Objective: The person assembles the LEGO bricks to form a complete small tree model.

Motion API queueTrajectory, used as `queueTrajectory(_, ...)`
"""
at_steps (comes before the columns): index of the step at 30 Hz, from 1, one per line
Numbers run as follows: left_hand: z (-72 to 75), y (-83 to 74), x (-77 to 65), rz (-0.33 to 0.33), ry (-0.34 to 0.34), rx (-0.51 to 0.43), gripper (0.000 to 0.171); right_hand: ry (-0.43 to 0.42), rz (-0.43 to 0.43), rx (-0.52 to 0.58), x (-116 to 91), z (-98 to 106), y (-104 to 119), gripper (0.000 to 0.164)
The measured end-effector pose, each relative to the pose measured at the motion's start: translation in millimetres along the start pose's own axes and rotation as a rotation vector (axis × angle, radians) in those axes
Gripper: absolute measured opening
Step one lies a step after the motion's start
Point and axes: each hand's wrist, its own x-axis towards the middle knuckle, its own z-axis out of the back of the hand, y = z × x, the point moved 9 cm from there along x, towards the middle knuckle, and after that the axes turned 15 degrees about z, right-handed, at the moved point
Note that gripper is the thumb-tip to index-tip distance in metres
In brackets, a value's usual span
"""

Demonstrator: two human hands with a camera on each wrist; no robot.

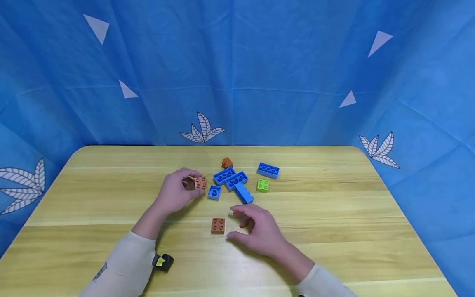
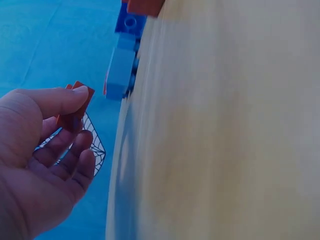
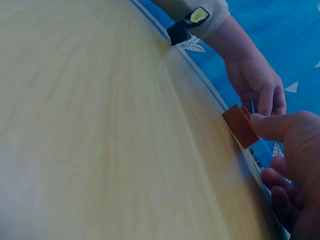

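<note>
My left hand [image 1: 173, 193] pinches a reddish-brown square brick [image 1: 200, 182] between thumb and fingertips, with its studs facing up. In the left wrist view the thumb lies across that brick's side. A second reddish-brown square brick [image 1: 218, 225] rests studs up on the table, nearer to me. My right hand [image 1: 262, 232] is just right of it, thumb and fingers spread apart with nothing between them. The thumb tip overlaps this brick's edge in the right wrist view. A small blue square brick [image 1: 214, 192] lies right beside the left hand's thumb.
Beyond the hands, long blue bricks [image 1: 236, 180] lie in a cluster, one of them on its side [image 1: 243, 194]. Around them are an orange-brown brick [image 1: 227, 163], a green brick [image 1: 262, 185] and another long blue brick [image 1: 268, 170]. A blue curtain [image 1: 237, 74] hangs behind the wooden table [image 1: 352, 231].
</note>
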Motion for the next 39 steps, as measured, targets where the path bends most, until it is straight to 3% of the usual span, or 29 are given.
queueTrajectory(8, -4.8, -1.9, -22.5, -0.017, 0.024, -0.017, 0.035, 0.088, 0.017, -0.140, 9.1, -15.9, 2.7, 0.060)
queueTrajectory(13, -12.3, -9.4, -29.5, -0.067, 0.069, -0.025, 0.036, 0.110, 0.007, -0.216, 9.8, -22.6, 1.5, 0.046)
queueTrajectory(18, -19.9, -14.5, -32.4, -0.079, 0.097, -0.019, 0.038, 0.083, -0.010, -0.202, 9.1, -20.4, -0.6, 0.037)
queueTrajectory(27, -39.9, -21.3, -43.0, -0.085, 0.199, -0.018, 0.040, 0.007, -0.037, -0.187, 3.2, 1.7, -9.8, 0.037)
queueTrajectory(39, -66.1, -31.6, -45.3, -0.120, 0.271, -0.007, 0.039, 0.008, -0.093, -0.141, 1.5, 6.5, -19.4, 0.035)
